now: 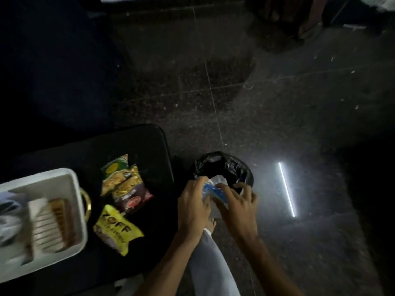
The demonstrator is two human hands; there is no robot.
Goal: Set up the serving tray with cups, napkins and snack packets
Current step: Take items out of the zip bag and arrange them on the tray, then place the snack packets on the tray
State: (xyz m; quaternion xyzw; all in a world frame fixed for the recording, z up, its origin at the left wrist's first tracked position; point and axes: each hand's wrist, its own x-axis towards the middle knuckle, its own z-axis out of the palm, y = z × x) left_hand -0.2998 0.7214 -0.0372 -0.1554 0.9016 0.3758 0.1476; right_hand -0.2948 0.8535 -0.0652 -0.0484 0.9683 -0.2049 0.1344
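Observation:
A white serving tray (70,178) with a gold handle sits at the left on a black table (147,146); blurred white and brown items lie in it. Three snack packets lie on the table beside it: a green and yellow one (116,174), a dark red one (132,199) and a yellow one (117,229). To the right of the table, my left hand (193,207) and my right hand (237,205) together grip a crumpled clear and blue plastic wrapper (213,190) just over a bin (224,165) lined with a black bag.
The dark speckled floor (256,103) spreads beyond the table, with a bright strip of reflected light (286,189) to the right. My leg in light trousers (211,263) and a bare foot show below the hands. The room is dim.

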